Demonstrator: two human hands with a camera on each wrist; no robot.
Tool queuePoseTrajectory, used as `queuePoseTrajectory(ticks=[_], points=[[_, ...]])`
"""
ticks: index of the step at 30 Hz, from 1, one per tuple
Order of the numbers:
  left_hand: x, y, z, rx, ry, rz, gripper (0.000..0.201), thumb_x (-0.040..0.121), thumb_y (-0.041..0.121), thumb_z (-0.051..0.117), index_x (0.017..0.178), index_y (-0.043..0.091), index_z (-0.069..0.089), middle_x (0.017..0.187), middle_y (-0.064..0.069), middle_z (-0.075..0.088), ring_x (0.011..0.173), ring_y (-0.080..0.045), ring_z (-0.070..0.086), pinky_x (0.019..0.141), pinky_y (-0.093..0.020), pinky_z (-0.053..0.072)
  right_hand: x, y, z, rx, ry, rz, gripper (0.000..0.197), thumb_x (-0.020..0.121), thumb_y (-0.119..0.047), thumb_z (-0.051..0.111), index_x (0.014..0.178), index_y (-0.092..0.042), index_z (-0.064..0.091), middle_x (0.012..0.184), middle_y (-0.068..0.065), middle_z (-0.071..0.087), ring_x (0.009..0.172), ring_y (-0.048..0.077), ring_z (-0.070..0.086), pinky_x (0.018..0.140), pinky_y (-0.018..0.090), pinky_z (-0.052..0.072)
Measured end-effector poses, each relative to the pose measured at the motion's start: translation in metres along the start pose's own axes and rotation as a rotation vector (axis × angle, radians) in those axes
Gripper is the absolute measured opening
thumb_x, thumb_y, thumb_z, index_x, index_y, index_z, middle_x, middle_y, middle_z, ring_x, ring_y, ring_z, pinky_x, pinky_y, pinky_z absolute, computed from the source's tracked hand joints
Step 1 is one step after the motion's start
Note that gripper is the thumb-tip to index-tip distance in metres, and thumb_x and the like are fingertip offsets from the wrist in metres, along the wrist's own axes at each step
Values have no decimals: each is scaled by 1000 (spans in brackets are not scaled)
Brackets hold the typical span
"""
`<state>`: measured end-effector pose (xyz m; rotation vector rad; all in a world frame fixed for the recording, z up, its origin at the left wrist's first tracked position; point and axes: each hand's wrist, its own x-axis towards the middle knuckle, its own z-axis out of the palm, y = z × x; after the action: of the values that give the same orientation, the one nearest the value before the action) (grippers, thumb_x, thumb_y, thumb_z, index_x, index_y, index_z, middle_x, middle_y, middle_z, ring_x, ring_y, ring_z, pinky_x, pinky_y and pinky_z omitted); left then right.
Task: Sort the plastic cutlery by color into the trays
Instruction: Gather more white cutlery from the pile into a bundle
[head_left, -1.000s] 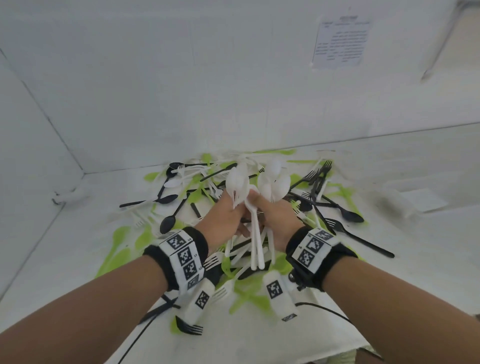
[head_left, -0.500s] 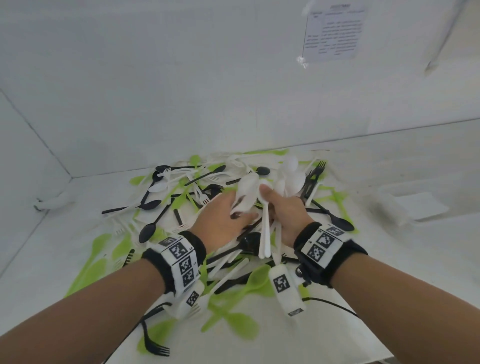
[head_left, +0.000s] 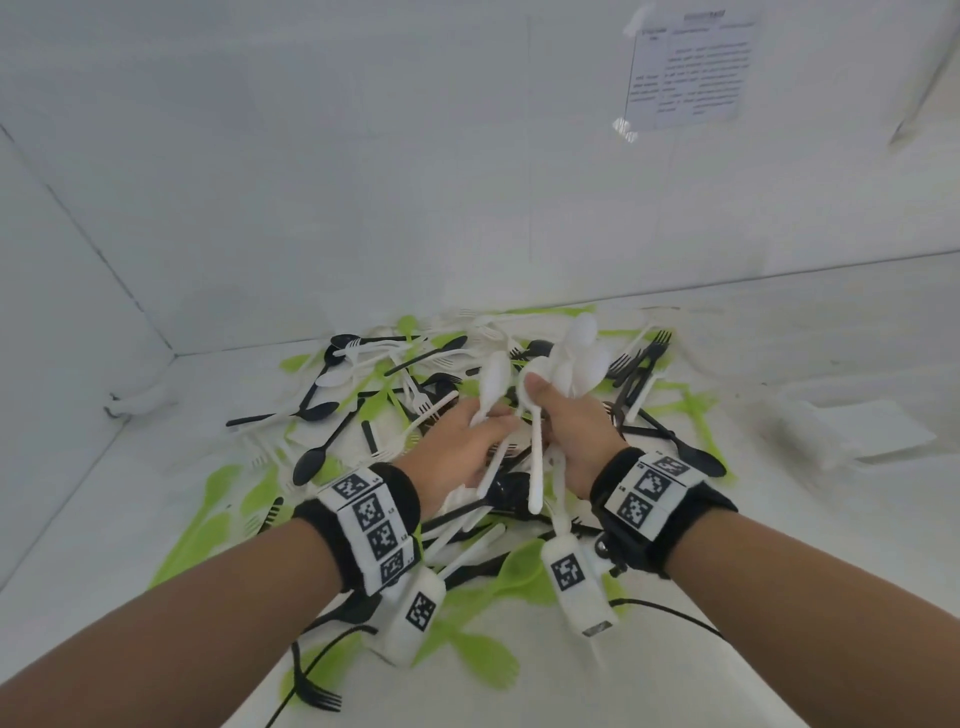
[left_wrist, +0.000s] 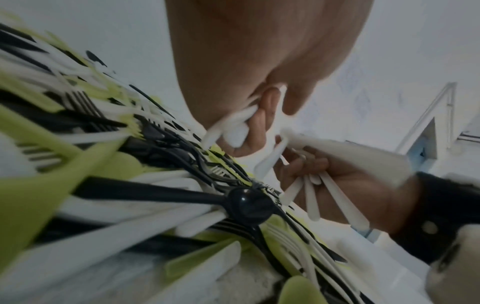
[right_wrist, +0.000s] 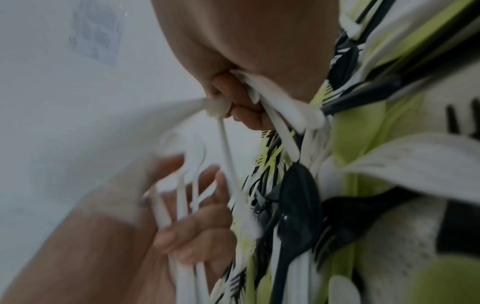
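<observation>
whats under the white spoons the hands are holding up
Under the white spoons, gripped by the left hand and right hand, lies the mixed pile of black, white and green cutlery. The hands and wrists hide what lies directly beneath them.

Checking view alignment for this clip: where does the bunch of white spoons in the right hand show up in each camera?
Head: white spoons centre, bowls fanned above the right hand.
Left wrist: handles centre-right, under curled fingers.
Right wrist: handles top centre, below the palm.
Shared landmark: black spoon beneath both hands.
</observation>
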<state>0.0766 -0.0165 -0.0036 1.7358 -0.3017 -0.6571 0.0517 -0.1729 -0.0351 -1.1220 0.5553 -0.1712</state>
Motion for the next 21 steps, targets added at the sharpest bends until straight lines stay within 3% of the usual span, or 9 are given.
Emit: queuePoseTrajectory(ticks=[3,7,8,10,12,14,15,18,21], points=[[1,0,-12,-107,146,-51,21,97,19,50,115,11,43,98,-11,42,54,-11,28,50,-26,26,9,-3,-15,-22,106,-10,41,86,-40,80,96,-1,70,67,9,55,57,25,51,63,41,50],[-4,-2,-11,2,98,33,4,105,19,50,109,19,52,91,-8,61,54,-9,42,55,-27,35,1,-3,-5,-63,-54,-11,74,66,-54,89,104,7,71,89,27,63,78,37,58,86,61,57],[-8,0,-6,41,57,69,6,106,21,50,103,22,54,85,-2,63,54,-8,47,57,-26,39,-2,1,4,-92,-93,-3,79,60,-58,90,103,6,72,95,32,66,79,40,61,88,67,55],[-14,3,2,109,-20,121,18,108,23,45,98,17,59,74,5,65,57,-9,53,58,-22,43,-8,8,17,-103,-107,-10,68,64,-55,87,99,2,74,92,31,70,77,41,65,82,70,55],[-15,0,1,160,-62,121,29,110,29,41,105,9,62,78,6,68,67,-13,57,66,-24,46,-7,11,18,-72,-72,-1,48,79,-46,83,98,-2,73,80,21,69,68,35,64,73,57,61],[-15,-4,-8,214,-13,105,32,110,34,42,118,14,65,97,5,71,88,-15,64,83,-29,49,-4,7,10,-53,-11,8,37,88,-40,78,98,-6,72,71,7,66,61,24,58,64,40,53],[-15,-5,-13,214,53,84,31,109,34,42,125,16,62,99,4,68,89,-14,63,84,-29,49,-2,4,5,-49,27,3,34,89,-39,77,97,-7,70,66,3,62,57,20,54,61,37,49],[-11,-9,-26,88,243,-20,26,106,31,46,128,17,42,79,-1,44,57,-12,39,51,-24,35,-3,-9,-3,-68,61,-16,31,90,-38,76,92,-8,69,59,0,54,56,20,48,60,35,48],[-8,-8,-31,-22,308,-85,21,100,22,46,117,22,34,74,1,37,50,-10,30,46,-26,27,-14,-11,10,-103,-18,-5,33,92,-38,74,97,-5,70,68,4,58,64,24,52,67,36,49]])
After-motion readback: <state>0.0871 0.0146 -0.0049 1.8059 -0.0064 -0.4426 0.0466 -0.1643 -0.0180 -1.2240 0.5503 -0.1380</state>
